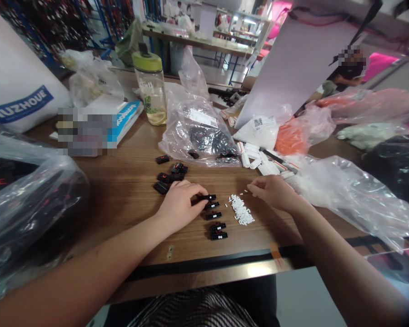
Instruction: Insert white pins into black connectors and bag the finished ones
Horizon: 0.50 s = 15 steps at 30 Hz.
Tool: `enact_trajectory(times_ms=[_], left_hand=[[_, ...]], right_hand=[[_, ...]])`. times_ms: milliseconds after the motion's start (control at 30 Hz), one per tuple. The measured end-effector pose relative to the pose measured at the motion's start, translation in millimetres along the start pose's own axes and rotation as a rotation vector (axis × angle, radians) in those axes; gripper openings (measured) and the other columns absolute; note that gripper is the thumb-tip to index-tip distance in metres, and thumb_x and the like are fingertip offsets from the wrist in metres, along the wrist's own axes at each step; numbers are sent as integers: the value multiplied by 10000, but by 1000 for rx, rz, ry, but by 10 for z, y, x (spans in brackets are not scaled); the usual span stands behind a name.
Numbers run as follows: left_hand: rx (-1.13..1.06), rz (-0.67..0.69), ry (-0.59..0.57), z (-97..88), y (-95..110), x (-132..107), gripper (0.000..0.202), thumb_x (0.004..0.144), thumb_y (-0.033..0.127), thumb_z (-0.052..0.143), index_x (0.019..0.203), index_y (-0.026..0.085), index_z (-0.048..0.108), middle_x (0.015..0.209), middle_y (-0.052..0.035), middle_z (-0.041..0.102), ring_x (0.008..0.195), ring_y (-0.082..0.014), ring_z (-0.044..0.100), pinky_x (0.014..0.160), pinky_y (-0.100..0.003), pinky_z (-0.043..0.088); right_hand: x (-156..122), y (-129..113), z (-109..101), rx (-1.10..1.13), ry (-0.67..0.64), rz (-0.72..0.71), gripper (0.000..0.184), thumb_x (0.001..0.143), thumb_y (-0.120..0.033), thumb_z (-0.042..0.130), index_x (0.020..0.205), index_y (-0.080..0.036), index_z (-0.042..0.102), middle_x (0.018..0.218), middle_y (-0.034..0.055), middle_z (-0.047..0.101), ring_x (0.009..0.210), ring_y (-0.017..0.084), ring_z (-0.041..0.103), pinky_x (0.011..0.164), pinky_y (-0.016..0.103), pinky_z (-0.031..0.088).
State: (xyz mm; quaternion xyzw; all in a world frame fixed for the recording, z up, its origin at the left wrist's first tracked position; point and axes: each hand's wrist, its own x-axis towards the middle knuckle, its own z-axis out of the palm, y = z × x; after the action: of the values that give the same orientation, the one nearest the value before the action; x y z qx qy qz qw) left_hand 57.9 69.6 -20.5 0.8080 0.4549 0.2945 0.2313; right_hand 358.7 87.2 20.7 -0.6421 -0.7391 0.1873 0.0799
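Observation:
My left hand rests on the wooden table, fingers pinched on a small black plastic connector at the top of a column of several black connectors. My right hand is curled, fingertips pinched over a heap of tiny white pins; whether a pin is between them is too small to see. A loose group of black connectors lies just beyond my left hand.
A clear bag of black parts lies ahead, white parts and an orange bag to the right. A green-lidded bottle stands behind. Big plastic bags sit at left and right. A person sits far back.

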Motion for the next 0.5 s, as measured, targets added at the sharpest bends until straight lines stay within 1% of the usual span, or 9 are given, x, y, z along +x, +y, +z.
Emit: enact_trajectory(times_ms=[67,100,167,233,267,333,433,500], left_hand=[[0,-2,-2,1,0,1,86,824,237,732,899,242,689,839,2,692,853,-212,612,876,-405,412],[1,-3,-3,0,1,1,84,826,237,731,899,240,690,839,1,692,854,-213,612,875,-405,412],[3,-4,-10,-3,6,0,80,832,239,727,902,241,689,845,-1,694,862,-214,612,877,-406,412],[6,-6,-12,-8,11,-2,82,834,239,725,907,245,687,855,0,697,870,-214,613,882,-407,412],[7,-7,-12,-10,14,-3,84,834,237,726,908,246,686,859,0,698,873,-213,614,885,-407,413],[8,-8,-12,-15,17,-5,85,831,232,727,904,246,685,855,1,697,870,-212,615,882,-405,415],[10,-8,-16,-18,21,-2,79,832,225,723,898,246,684,839,2,693,858,-212,615,869,-404,418],[8,-5,-10,-17,22,2,83,829,224,727,897,245,684,838,4,691,855,-213,615,862,-404,418]], right_hand=[[7,34,4,65,37,-38,230,840,-375,579,771,-218,731,702,14,713,640,176,633,595,298,453],[11,41,4,94,40,-80,209,836,-359,588,821,-222,745,777,21,734,695,182,652,642,303,478],[19,37,0,116,4,-188,197,841,-324,590,878,-231,759,888,30,746,792,188,668,736,316,504],[22,19,-8,81,-29,-261,196,854,-296,578,877,-235,763,908,31,744,822,187,665,776,325,502],[21,12,-12,54,-33,-273,195,855,-285,574,864,-234,762,896,29,744,813,186,662,772,325,496],[14,7,-16,1,-19,-242,184,843,-280,578,828,-226,753,846,22,744,758,182,654,722,317,481],[-4,37,-19,-37,-3,-101,202,830,-330,584,784,-218,746,759,17,743,680,187,650,633,309,454],[-14,76,-23,-15,-12,-24,237,834,-372,581,793,-222,760,742,19,751,674,201,662,615,313,456]])
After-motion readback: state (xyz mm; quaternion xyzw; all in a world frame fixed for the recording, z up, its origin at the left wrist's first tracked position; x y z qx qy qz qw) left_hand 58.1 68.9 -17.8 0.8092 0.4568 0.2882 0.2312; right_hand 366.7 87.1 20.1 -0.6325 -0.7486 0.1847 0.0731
